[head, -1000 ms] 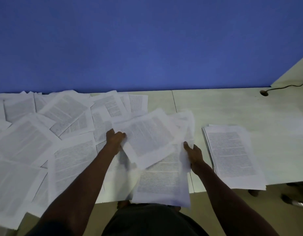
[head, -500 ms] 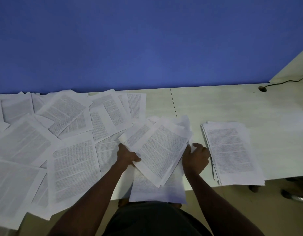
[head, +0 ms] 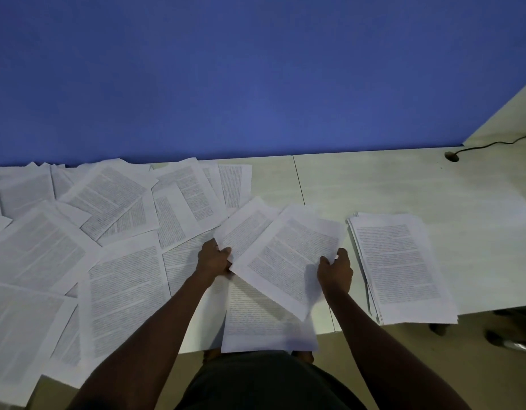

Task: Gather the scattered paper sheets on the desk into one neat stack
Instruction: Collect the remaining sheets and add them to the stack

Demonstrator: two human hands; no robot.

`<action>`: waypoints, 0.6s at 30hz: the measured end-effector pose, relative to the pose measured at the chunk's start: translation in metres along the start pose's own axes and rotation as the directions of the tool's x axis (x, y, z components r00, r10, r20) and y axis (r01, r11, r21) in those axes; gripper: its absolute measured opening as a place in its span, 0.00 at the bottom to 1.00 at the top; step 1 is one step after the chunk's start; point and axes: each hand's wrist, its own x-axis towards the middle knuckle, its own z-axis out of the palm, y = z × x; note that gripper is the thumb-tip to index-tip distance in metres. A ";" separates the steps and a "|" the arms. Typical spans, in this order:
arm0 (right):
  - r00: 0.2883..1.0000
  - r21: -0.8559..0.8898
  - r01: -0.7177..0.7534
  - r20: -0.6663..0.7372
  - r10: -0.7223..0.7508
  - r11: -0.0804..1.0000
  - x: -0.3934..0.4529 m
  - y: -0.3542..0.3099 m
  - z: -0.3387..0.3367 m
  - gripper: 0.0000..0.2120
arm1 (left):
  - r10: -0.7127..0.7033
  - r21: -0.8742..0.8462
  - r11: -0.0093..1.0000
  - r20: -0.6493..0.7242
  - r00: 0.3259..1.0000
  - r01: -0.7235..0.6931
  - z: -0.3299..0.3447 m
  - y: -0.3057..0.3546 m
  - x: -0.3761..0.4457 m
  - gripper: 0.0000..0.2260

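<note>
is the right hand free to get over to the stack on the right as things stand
Probably yes: the right hand is beside the stack with only bare desk between, though it grips the gathered sheets.

Printed text (head: 288, 255) too blurred to read

Printed white scattered sheets (head: 78, 247) overlap across the left half of the frame. A skewed held bundle (head: 285, 255) sits at centre. A squared stack (head: 403, 267) lies flat at right.

Single head-worn wide-angle view, looking forward and down from close above a desk (head: 374, 184); a blue wall (head: 256, 69) fills twelve o'clock.
</note>
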 end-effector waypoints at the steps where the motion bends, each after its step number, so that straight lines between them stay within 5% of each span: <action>1: 1.000 -0.015 0.002 0.006 -0.002 1.000 0.001 0.000 -0.002 0.15 | 0.043 0.083 0.996 0.008 0.999 -0.044 -0.002 0.004 0.001 0.16; 6: 0.997 -0.098 0.076 0.028 -0.074 0.992 0.010 0.000 -0.007 0.07 | 0.196 0.466 0.861 0.064 0.978 -0.203 -0.009 0.024 0.000 0.18; 12: 0.974 -0.149 0.196 0.142 -0.175 0.969 0.005 -0.008 0.007 0.08 | 0.276 0.467 0.849 0.003 0.961 -0.245 0.005 0.017 -0.015 0.14; 16: 0.941 -0.325 0.267 0.290 -0.173 0.907 -0.007 -0.009 0.029 0.35 | 0.291 0.333 0.893 0.086 0.953 -0.303 0.021 0.008 -0.022 0.08; 18: 0.933 -0.409 0.289 0.321 -0.160 0.865 -0.016 -0.011 0.036 0.51 | 0.315 0.283 0.906 0.047 0.948 -0.315 0.030 0.003 -0.024 0.15</action>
